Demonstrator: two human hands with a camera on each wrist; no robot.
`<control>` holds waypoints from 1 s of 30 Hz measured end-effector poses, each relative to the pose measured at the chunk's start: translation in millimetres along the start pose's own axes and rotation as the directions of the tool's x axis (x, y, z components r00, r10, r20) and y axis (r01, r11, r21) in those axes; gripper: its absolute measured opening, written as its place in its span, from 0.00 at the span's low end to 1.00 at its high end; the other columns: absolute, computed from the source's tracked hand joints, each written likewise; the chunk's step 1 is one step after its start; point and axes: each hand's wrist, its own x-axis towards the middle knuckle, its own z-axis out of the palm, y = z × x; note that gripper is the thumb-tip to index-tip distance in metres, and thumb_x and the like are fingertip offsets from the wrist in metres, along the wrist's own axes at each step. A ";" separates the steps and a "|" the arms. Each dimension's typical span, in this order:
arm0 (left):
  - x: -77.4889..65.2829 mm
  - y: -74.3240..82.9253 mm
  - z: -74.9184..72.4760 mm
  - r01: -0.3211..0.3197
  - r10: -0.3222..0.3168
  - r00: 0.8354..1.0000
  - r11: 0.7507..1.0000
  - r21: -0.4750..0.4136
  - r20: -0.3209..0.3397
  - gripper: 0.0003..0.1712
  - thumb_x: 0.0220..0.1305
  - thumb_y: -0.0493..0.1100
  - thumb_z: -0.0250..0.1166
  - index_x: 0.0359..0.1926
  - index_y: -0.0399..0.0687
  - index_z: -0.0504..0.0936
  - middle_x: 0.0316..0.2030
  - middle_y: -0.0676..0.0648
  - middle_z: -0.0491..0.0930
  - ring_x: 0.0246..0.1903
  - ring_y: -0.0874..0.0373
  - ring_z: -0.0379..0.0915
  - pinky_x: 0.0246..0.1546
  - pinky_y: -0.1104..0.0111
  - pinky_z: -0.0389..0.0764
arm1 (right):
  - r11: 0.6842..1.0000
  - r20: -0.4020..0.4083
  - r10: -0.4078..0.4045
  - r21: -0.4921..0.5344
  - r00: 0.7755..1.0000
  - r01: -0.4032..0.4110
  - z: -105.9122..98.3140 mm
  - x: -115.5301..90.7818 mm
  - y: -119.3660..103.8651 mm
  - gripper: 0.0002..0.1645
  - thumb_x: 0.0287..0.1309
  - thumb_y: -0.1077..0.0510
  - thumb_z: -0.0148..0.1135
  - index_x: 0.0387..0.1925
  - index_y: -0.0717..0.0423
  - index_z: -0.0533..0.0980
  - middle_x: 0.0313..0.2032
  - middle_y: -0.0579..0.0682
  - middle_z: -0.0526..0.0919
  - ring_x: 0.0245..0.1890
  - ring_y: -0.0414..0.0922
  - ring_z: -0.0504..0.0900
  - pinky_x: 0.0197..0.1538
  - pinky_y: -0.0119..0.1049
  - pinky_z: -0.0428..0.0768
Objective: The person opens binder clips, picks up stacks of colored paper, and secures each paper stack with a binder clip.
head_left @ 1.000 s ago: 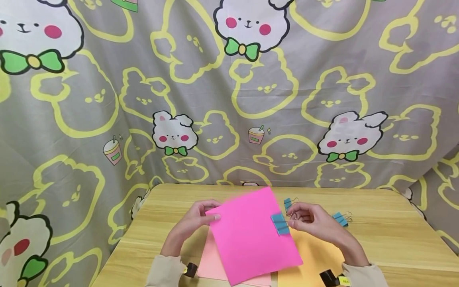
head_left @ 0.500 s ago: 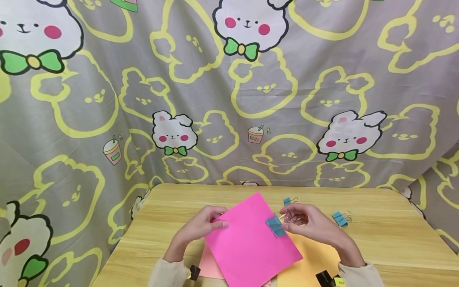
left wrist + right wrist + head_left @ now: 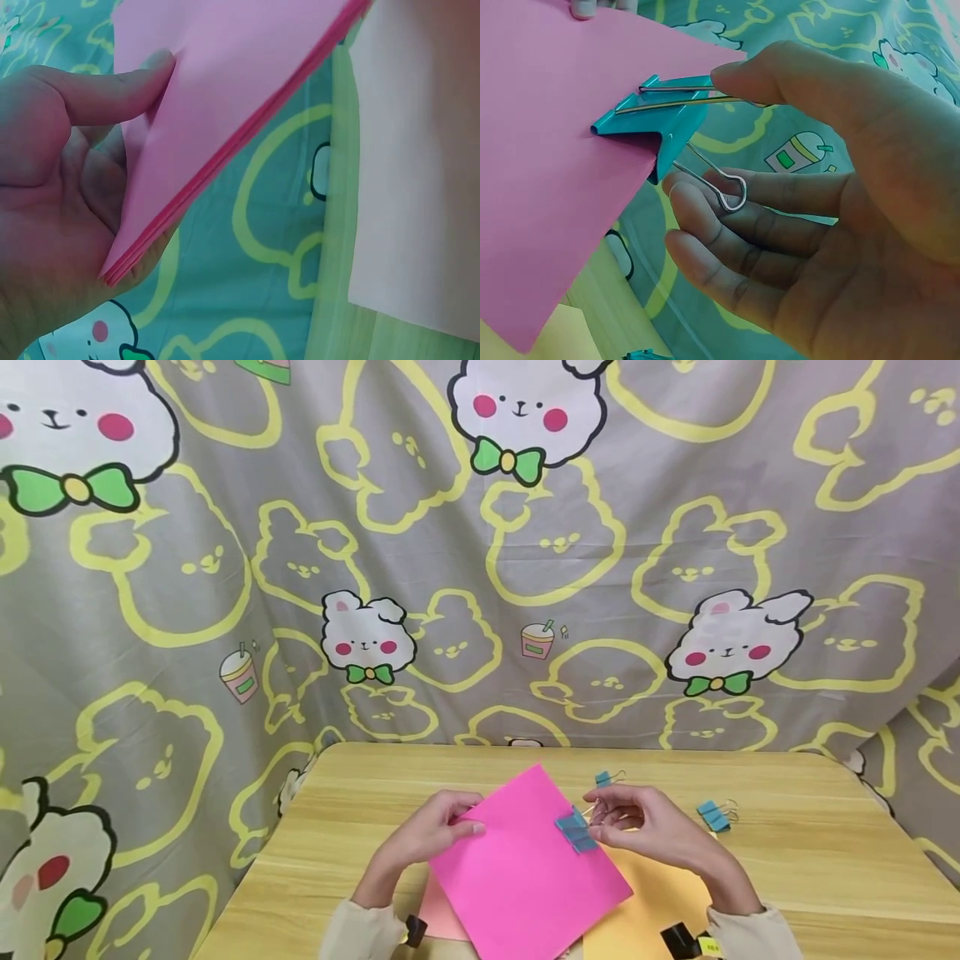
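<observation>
Two hands in play, both loaded. Your left hand (image 3: 438, 828) pinches a stack of hot-pink paper (image 3: 525, 881) on its upper-left edge: thumb on the face, fingers behind, grip narrow. Left wrist view shows several sheets layered along the stack's edge. You have the stack up over the near half of the table (image 3: 345, 802), about midway across, one corner pointing at the table's far edge.

Your right hand (image 3: 637, 822) holds a blue clip (image 3: 576, 832) by its wire handles: thumb on the upper one, lower loop against your curled fingers. Squeeze force: can't tell. Clip straddles the stack's upper-right edge, one lip over the face toward you.

Toward the table's near edge, light pink paper (image 3: 441, 912) sticks out left of the stack, orange paper (image 3: 645, 910) right of it, both partly covered. Second clip (image 3: 603, 778) lies near the far edge, just beyond your right hand. Third clip (image 3: 712, 816) is farther toward the far right corner, near your forearm. Grey curtain (image 3: 450, 560) with cartoon animals hangs behind the far edge.
</observation>
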 end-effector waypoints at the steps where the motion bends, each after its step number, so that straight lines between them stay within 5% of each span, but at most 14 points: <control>1: 0.7 0.0 0.3 0.000 0.000 1.000 1.000 -0.002 -0.003 0.06 0.71 0.32 0.62 0.45 0.38 0.84 0.26 0.46 0.78 0.24 0.62 0.68 0.27 0.75 0.69 | 1.000 -0.002 0.002 0.001 1.000 -0.002 -0.1 -0.2 0.1 0.29 0.66 0.56 0.69 0.62 0.68 0.74 0.44 0.55 0.84 0.43 0.46 0.84 0.47 0.36 0.83; 9: 3.0 -6.3 -3.6 0.015 -0.015 0.999 1.000 -0.001 -0.032 0.09 0.72 0.33 0.62 0.49 0.40 0.85 0.33 0.46 0.85 0.28 0.61 0.75 0.30 0.73 0.76 | 1.000 -0.020 0.003 0.030 1.000 -0.002 -3.0 -2.3 3.9 0.40 0.65 0.57 0.70 0.73 0.63 0.65 0.56 0.63 0.79 0.51 0.54 0.81 0.50 0.39 0.83; 14: -1.7 -16.5 -15.5 0.025 -0.027 0.995 0.999 -0.028 -0.094 0.10 0.73 0.33 0.62 0.51 0.38 0.84 0.34 0.44 0.84 0.29 0.60 0.79 0.31 0.70 0.80 | 1.000 -0.163 0.013 -0.003 0.987 -0.014 -6.8 -3.1 12.1 0.39 0.65 0.56 0.70 0.73 0.60 0.66 0.55 0.58 0.81 0.51 0.52 0.82 0.48 0.37 0.83; 18: -8.1 -21.8 -28.2 0.052 -0.058 0.984 0.998 -0.042 -0.169 0.14 0.73 0.34 0.62 0.56 0.34 0.82 0.35 0.42 0.86 0.29 0.58 0.81 0.31 0.67 0.82 | 0.991 -0.333 -0.003 -0.126 0.943 -0.041 -6.4 -0.6 26.5 0.33 0.67 0.55 0.69 0.69 0.60 0.70 0.51 0.54 0.84 0.47 0.45 0.83 0.45 0.36 0.83; 23: -19.2 -29.6 -45.9 0.118 -0.134 0.953 0.990 -0.074 -0.272 0.16 0.74 0.34 0.61 0.59 0.32 0.80 0.33 0.39 0.86 0.27 0.55 0.83 0.28 0.65 0.83 | 0.952 -0.475 -0.036 -0.283 0.879 -0.114 -3.1 4.0 46.2 0.31 0.66 0.57 0.69 0.66 0.62 0.72 0.50 0.58 0.84 0.48 0.52 0.83 0.43 0.36 0.82; 30: -37.6 -40.9 -70.7 0.181 -0.219 0.885 0.975 -0.130 -0.411 0.17 0.73 0.33 0.61 0.59 0.30 0.79 0.35 0.39 0.86 0.28 0.54 0.82 0.30 0.64 0.83 | 0.916 -0.516 -0.061 -0.368 0.855 -0.157 0.1 8.4 60.7 0.30 0.66 0.60 0.68 0.65 0.68 0.72 0.55 0.66 0.79 0.53 0.62 0.80 0.44 0.50 0.83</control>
